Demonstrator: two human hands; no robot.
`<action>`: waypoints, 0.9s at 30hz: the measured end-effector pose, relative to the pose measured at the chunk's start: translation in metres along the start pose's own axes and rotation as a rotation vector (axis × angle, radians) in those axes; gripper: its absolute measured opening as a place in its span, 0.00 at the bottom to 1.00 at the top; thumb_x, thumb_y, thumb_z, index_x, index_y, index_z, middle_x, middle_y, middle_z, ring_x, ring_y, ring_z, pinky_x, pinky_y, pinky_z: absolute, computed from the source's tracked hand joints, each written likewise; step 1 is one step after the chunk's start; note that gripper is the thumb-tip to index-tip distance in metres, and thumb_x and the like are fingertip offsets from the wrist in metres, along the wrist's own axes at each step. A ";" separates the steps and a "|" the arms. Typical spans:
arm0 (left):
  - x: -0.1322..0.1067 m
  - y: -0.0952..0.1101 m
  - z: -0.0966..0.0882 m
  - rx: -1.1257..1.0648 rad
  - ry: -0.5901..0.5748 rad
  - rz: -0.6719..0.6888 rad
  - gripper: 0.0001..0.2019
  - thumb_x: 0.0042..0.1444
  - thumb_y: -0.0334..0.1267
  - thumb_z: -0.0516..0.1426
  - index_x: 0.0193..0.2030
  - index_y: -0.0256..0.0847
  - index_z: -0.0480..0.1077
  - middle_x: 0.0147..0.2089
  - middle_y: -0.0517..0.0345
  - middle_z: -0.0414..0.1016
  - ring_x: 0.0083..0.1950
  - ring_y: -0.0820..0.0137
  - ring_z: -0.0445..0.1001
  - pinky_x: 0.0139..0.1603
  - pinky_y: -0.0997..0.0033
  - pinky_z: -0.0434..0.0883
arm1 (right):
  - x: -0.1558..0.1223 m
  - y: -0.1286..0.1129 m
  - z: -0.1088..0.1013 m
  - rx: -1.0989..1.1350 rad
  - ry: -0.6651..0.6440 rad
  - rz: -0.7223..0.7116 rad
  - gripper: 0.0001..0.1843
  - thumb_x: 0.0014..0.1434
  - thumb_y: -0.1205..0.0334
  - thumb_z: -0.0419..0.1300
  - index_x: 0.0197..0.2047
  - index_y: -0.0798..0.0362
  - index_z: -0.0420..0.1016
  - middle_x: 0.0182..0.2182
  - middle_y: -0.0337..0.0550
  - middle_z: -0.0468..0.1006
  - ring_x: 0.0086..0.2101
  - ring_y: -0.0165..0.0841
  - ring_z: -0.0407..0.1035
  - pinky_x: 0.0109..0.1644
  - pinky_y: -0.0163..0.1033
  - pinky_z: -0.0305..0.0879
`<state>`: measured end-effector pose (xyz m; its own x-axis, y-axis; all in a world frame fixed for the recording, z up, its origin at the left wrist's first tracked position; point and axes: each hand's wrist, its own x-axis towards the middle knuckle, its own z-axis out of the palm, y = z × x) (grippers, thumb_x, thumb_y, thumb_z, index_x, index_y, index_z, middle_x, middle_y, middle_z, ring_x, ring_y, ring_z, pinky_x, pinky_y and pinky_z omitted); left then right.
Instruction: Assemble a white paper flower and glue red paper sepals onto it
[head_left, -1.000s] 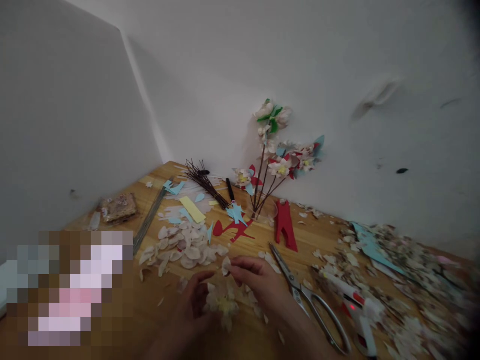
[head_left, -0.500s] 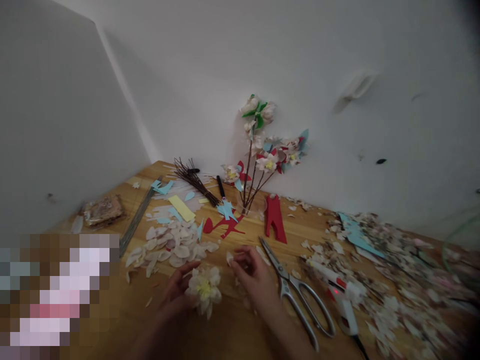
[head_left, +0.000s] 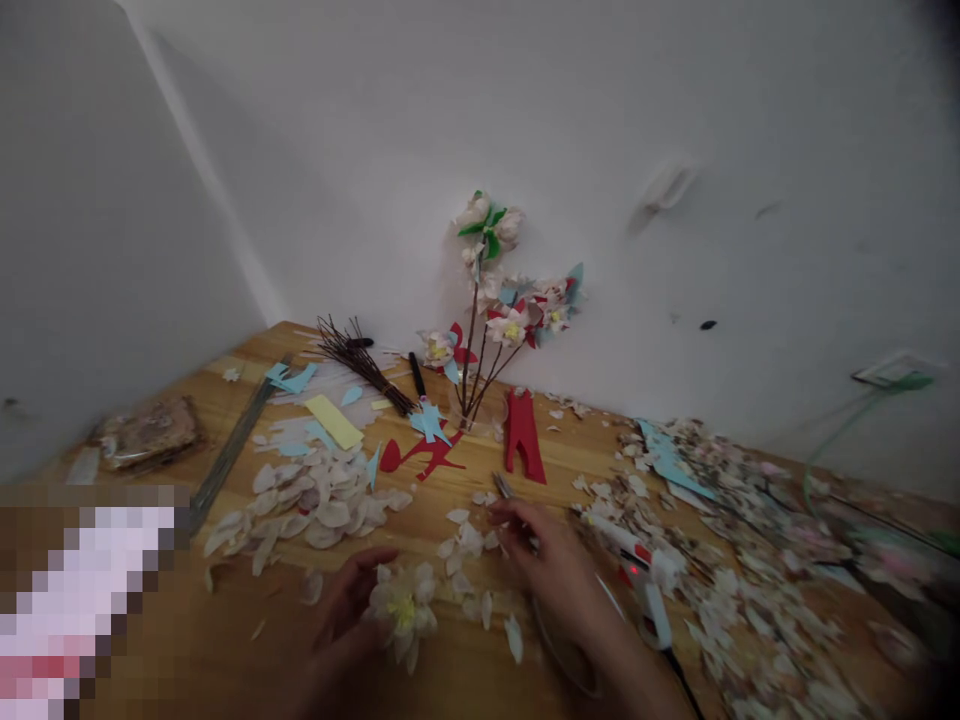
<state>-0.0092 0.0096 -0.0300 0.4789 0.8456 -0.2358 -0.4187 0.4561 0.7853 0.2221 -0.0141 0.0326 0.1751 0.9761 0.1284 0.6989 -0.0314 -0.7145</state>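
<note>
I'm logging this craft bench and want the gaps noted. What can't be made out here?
- Scissors: head view, only the tips show; right hand covers the rest.
- Lower left corner: pixelated patch hides everything there.
- Left hand: grip on the paper flower is blurred.
- Right-edge scraps: blurred.

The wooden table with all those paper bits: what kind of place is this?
Probably a home craft corner for making paper flowers. The table in a corner of plain white walls holds loose petals, a bunch of finished flowers on stems, a glue gun and coloured paper scraps.
</note>
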 end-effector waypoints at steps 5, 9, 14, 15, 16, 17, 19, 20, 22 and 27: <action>0.015 0.028 0.021 -0.098 0.004 -0.019 0.21 0.35 0.30 0.63 0.41 0.43 0.71 0.33 0.59 0.77 0.31 0.70 0.74 0.30 0.73 0.67 | -0.011 0.006 -0.019 -0.073 0.104 0.035 0.12 0.54 0.64 0.53 0.41 0.52 0.73 0.37 0.46 0.78 0.36 0.39 0.71 0.42 0.46 0.66; 0.024 0.039 0.033 -0.109 0.069 -0.023 0.17 0.43 0.28 0.56 0.42 0.44 0.67 0.35 0.60 0.74 0.32 0.70 0.73 0.33 0.71 0.68 | -0.015 0.013 -0.008 -0.129 0.150 0.015 0.11 0.56 0.65 0.53 0.41 0.53 0.73 0.37 0.48 0.77 0.39 0.41 0.70 0.44 0.47 0.65; 0.022 0.026 0.021 0.122 -0.008 0.110 0.21 0.45 0.33 0.60 0.48 0.45 0.65 0.36 0.59 0.73 0.36 0.68 0.72 0.35 0.71 0.66 | -0.016 0.026 0.006 -0.188 0.136 -0.040 0.10 0.56 0.68 0.52 0.39 0.55 0.73 0.35 0.50 0.76 0.38 0.42 0.69 0.43 0.48 0.64; 0.021 0.024 0.018 0.170 -0.027 0.154 0.22 0.44 0.35 0.62 0.48 0.46 0.65 0.36 0.59 0.73 0.35 0.68 0.71 0.34 0.72 0.66 | -0.016 0.028 0.006 -0.197 0.125 -0.048 0.11 0.56 0.68 0.52 0.40 0.55 0.73 0.35 0.50 0.76 0.38 0.42 0.69 0.42 0.48 0.64; 0.020 0.022 0.014 0.208 -0.042 0.186 0.23 0.43 0.38 0.63 0.49 0.46 0.65 0.36 0.59 0.73 0.35 0.68 0.70 0.34 0.73 0.65 | -0.016 0.030 0.007 -0.205 0.113 -0.056 0.11 0.56 0.69 0.52 0.40 0.56 0.73 0.36 0.50 0.76 0.38 0.42 0.69 0.43 0.48 0.64; 0.020 0.021 0.011 0.235 -0.050 0.212 0.24 0.43 0.40 0.64 0.49 0.47 0.66 0.36 0.59 0.72 0.35 0.68 0.70 0.34 0.73 0.65 | -0.016 0.031 0.006 -0.211 0.100 -0.064 0.12 0.55 0.70 0.52 0.41 0.56 0.73 0.36 0.50 0.76 0.39 0.42 0.69 0.44 0.48 0.64; 0.020 0.021 0.006 0.279 -0.066 0.219 0.23 0.45 0.42 0.63 0.50 0.49 0.65 0.38 0.59 0.71 0.38 0.67 0.69 0.36 0.72 0.65 | -0.015 0.031 0.006 -0.219 0.072 -0.075 0.14 0.54 0.73 0.51 0.41 0.55 0.73 0.37 0.49 0.76 0.41 0.42 0.68 0.45 0.48 0.63; 0.020 0.021 0.003 0.299 -0.070 0.214 0.23 0.46 0.43 0.62 0.50 0.49 0.65 0.39 0.59 0.71 0.38 0.66 0.69 0.36 0.72 0.65 | -0.015 0.031 0.006 -0.222 0.064 -0.074 0.16 0.52 0.75 0.50 0.41 0.54 0.73 0.38 0.49 0.76 0.41 0.42 0.68 0.46 0.48 0.63; 0.023 0.019 -0.002 0.325 -0.074 0.199 0.22 0.46 0.46 0.62 0.49 0.48 0.66 0.37 0.59 0.71 0.37 0.66 0.68 0.34 0.72 0.64 | -0.015 0.029 0.007 -0.225 0.063 -0.060 0.19 0.50 0.77 0.48 0.41 0.55 0.73 0.38 0.49 0.76 0.42 0.42 0.68 0.47 0.48 0.63; 0.030 0.005 -0.010 0.282 -0.027 0.102 0.23 0.43 0.49 0.63 0.47 0.47 0.68 0.32 0.60 0.71 0.31 0.69 0.68 0.29 0.73 0.63 | -0.009 0.023 0.019 -0.198 0.101 0.002 0.17 0.53 0.73 0.49 0.44 0.57 0.70 0.39 0.51 0.76 0.41 0.42 0.69 0.46 0.47 0.64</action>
<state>-0.0047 0.0399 -0.0384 0.4671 0.8738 -0.1352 -0.2366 0.2709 0.9331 0.2232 -0.0197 0.0025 0.2382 0.9499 0.2023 0.8195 -0.0848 -0.5668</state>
